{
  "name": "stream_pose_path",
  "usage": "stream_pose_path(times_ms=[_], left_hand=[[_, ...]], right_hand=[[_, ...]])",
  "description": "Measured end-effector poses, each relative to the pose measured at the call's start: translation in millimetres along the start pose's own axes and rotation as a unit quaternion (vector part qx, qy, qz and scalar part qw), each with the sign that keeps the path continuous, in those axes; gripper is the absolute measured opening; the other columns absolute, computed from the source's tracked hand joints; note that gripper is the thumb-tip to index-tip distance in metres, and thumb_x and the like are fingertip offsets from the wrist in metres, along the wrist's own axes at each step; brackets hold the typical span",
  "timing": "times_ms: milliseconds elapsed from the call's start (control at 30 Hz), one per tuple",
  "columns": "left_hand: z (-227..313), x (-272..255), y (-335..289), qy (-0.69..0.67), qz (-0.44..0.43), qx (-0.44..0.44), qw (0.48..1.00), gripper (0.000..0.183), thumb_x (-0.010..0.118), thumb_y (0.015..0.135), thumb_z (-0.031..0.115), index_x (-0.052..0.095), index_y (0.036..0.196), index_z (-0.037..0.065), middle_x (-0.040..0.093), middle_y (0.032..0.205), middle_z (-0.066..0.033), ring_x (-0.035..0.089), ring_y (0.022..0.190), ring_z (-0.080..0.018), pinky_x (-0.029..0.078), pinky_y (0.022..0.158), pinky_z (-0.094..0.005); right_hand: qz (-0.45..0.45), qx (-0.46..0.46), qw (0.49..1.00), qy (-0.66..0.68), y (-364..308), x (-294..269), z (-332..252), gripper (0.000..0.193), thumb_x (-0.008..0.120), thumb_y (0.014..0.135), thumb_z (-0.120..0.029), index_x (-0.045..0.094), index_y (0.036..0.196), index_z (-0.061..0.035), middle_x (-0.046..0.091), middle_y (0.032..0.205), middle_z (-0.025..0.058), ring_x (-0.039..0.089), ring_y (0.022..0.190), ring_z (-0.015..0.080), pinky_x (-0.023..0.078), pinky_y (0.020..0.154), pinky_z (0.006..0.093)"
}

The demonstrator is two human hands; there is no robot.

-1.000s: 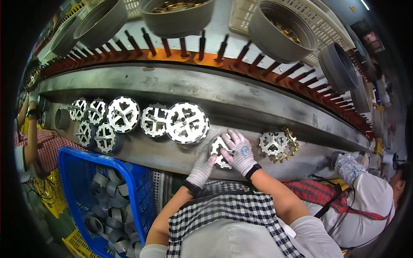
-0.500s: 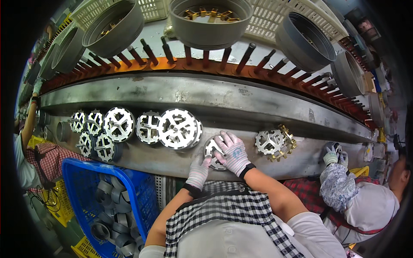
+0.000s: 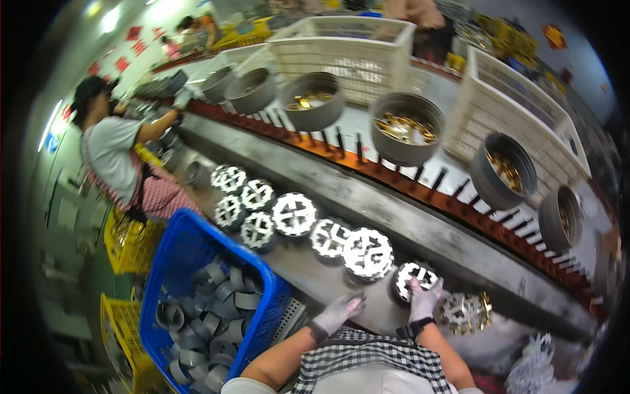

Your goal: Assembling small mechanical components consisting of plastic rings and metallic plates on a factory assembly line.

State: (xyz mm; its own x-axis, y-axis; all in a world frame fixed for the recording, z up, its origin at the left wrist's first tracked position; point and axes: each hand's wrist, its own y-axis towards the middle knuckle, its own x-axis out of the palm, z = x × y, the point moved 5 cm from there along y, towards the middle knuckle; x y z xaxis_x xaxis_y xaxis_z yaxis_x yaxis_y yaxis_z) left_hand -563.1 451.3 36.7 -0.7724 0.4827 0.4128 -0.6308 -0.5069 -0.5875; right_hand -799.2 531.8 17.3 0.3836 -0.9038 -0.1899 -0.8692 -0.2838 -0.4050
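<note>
My right hand (image 3: 425,299), in a pale glove, grips the near right edge of a slotted metal disc (image 3: 408,274) seated on a dark ring. My left hand (image 3: 340,312), gloved too, is held over the bench edge left of that disc; its fingers stretch to the right and hold nothing. To the left stand several more slotted metal discs on rings, among them a large bright one (image 3: 368,254) and one farther off (image 3: 294,215). Right of my right hand lies a slotted metal disc (image 3: 462,310) with brass-coloured pieces (image 3: 486,310) round its edge. The picture is slightly blurred.
At left is a blue basket (image 3: 266,279) of grey rings. Beyond the metal bench (image 3: 377,308) runs a row of upright dark pegs (image 3: 359,148), with grey bowls (image 3: 407,154) of brass pieces and white crates (image 3: 341,72) behind. A person (image 3: 118,138) works at far left; a patterned sleeve (image 3: 531,368) shows lower right.
The view has swung left and up. My left hand has come off the disc and moved away to its left, while my right hand stays on it.
</note>
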Motion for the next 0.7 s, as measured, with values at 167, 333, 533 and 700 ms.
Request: stream_pose_path(times_ms=[167,333,533,700], left_hand=[[40.5,-58.4,-108.3,-0.025,0.092,0.139,0.986,0.064,0.060,0.092,0.039,0.040,0.134,-0.005,0.050,0.131,-0.0177,0.051,0.120,-0.0272,0.045,0.100,-0.0401],[87.6,-167.4,-191.6,-0.080,0.225,0.304,0.922,0.040,0.056,0.095,0.029,0.051,0.123,0.000,0.061,0.107,-0.0094,0.060,0.096,-0.0196,0.050,0.087,-0.0356],[41.7,-339.8,-288.0,-0.134,0.530,0.299,0.782,0.036,0.054,0.095,0.020,0.050,0.125,0.001,0.059,0.108,-0.0112,0.060,0.094,-0.0193,0.052,0.082,-0.0313],[-36.2,-440.5,-278.6,-0.088,0.528,0.135,0.834,0.049,0.063,0.089,0.020,0.046,0.130,0.001,0.056,0.115,-0.0114,0.058,0.100,-0.0201,0.049,0.085,-0.0320]], right_hand=[[-0.089,0.068,0.987,0.113,8.3,16.8,29.5,0.112,0.085,0.062,-0.007,0.013,0.148,-0.0034,0.052,0.124,0.0133,0.060,0.094,0.0234,0.052,0.080,0.0343],[-0.100,0.079,0.992,0.007,71.7,-6.1,72.6,0.098,0.083,0.070,-0.026,0.023,0.146,-0.0126,0.048,0.129,0.0131,0.052,0.113,0.0273,0.049,0.089,0.0434],[-0.192,0.175,0.954,0.150,42.1,19.1,60.7,0.064,0.074,0.078,-0.041,0.047,0.131,-0.0192,0.048,0.133,0.0136,0.045,0.121,0.0322,0.041,0.092,0.0548],[-0.143,0.192,0.962,0.130,10.9,16.2,50.2,0.058,0.067,0.084,-0.044,0.049,0.133,-0.0193,0.050,0.137,0.0043,0.046,0.123,0.0244,0.036,0.098,0.0474]])
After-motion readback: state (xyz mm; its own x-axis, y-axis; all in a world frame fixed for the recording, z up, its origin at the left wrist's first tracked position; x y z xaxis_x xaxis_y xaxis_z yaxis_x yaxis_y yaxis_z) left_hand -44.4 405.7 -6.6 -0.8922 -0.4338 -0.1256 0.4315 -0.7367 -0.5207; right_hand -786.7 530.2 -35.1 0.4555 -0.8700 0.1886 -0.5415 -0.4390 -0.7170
